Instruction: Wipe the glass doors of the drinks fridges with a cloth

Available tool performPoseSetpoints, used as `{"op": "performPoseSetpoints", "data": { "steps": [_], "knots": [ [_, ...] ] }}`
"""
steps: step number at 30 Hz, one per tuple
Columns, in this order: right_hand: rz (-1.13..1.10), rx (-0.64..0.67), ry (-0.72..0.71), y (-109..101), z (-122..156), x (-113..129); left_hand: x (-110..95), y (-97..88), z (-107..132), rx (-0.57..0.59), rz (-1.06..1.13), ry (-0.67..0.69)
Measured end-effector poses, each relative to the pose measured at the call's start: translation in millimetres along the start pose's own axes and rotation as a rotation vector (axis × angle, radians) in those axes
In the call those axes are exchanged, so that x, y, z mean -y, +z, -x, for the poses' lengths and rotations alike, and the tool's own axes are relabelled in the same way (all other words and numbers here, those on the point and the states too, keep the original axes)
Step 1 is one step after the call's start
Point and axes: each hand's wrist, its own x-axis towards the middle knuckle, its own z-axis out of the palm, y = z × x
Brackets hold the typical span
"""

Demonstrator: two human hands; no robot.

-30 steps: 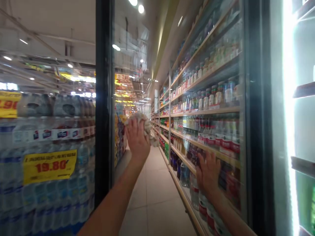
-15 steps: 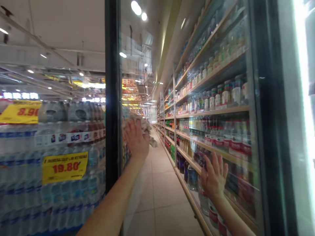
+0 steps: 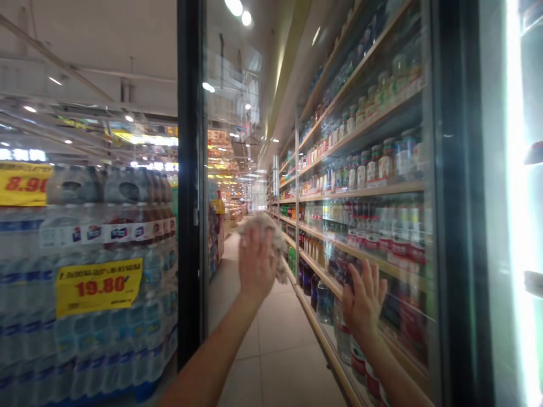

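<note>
In front of me is a glass door in a dark frame, with shelves of bottles showing in it. My left hand, slightly blurred, lies flat over a crumpled pale cloth, holding it to the glass near the middle of the pane. Lower and to the right, my right hand is open with its fingers spread. It appears to touch the glass and holds nothing. The dark door frame edge stands upright to the left of both hands.
Stacked packs of bottled water with a yellow price sign stand at the left. At the right are a second dark frame edge and a bright vertical light strip. A tiled floor shows through the glass.
My left hand has slid right and slightly down across the glass with the cloth. My right hand stays almost in place, and the view has shifted slightly.
</note>
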Motion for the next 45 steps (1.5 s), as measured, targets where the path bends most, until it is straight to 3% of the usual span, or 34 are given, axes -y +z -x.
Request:
{"op": "performPoseSetpoints", "data": {
  "steps": [2,4,6,9,11,13,15,18,21,24,26,28,29,32,34,36,39,41,43,45],
  "knots": [
    [-0.014,0.015,0.040,-1.8,-2.0,6.0,-29.8,4.2,8.6,0.104,0.060,0.297],
    [-0.025,0.052,0.072,-3.8,-2.4,9.2,-40.0,4.7,7.7,0.152,0.088,0.446],
    [-0.037,0.083,0.093,-5.1,-1.0,9.2,-25.1,1.5,-3.2,0.125,0.061,0.369],
    [-0.049,0.094,0.104,-7.0,0.0,11.1,11.5,-3.3,-23.8,-0.043,-0.029,-0.027],
    [-0.073,0.095,0.116,-10.3,-5.4,20.5,16.3,-2.3,-29.2,-0.106,-0.048,-0.170],
    [-0.196,0.095,0.068,-15.4,-18.2,37.8,-1.8,2.7,-25.4,-0.050,-0.007,-0.052],
    [-0.424,0.110,-0.092,-20.0,-36.3,59.5,-30.1,8.5,-16.9,0.033,0.053,0.129],
    [-0.676,0.151,-0.315,-18.1,-62.1,90.9,-52.2,9.1,-5.8,0.108,0.123,0.197],
    [-0.616,0.148,-0.319,-3.3,-74.1,116.1,-30.5,-2.1,3.2,0.135,0.204,0.188],
    [-0.413,0.169,-0.315,15.1,-75.6,128.1,4.9,-14.6,12.8,0.076,0.176,0.037],
    [-0.283,0.197,-0.381,22.4,-77.5,115.1,17.0,-18.8,17.7,0.080,0.111,-0.042],
    [-0.146,0.181,-0.352,22.3,-82.7,76.8,16.2,-18.8,20.3,0.103,0.071,-0.072],
    [-0.074,0.153,-0.273,19.7,-86.4,49.7,12.3,-17.6,20.8,0.105,0.065,-0.083],
    [0.085,-0.010,0.178,8.8,-98.5,-30.9,-3.5,-11.3,19.9,0.092,0.067,-0.131],
    [0.067,-0.102,0.304,5.8,-100.8,-52.3,-11.1,-7.2,18.5,0.083,0.064,-0.186],
    [-0.002,-0.099,0.199,8.6,-93.7,-35.3,-14.4,-5.2,17.6,0.081,0.060,-0.221],
    [-0.152,0.063,-0.248,16.2,-75.2,24.1,-13.4,-6.0,17.3,0.078,0.054,-0.212],
    [-0.228,0.132,-0.472,16.9,-68.6,45.2,-11.4,-7.1,18.1,0.070,0.042,-0.199],
    [-0.185,0.079,-0.419,13.4,-69.2,35.3,-10.0,-6.9,19.7,0.059,0.028,-0.185],
    [-0.047,-0.055,-0.127,9.8,-73.7,7.5,-10.0,-5.4,21.6,0.057,0.025,-0.165]
  ]
}}
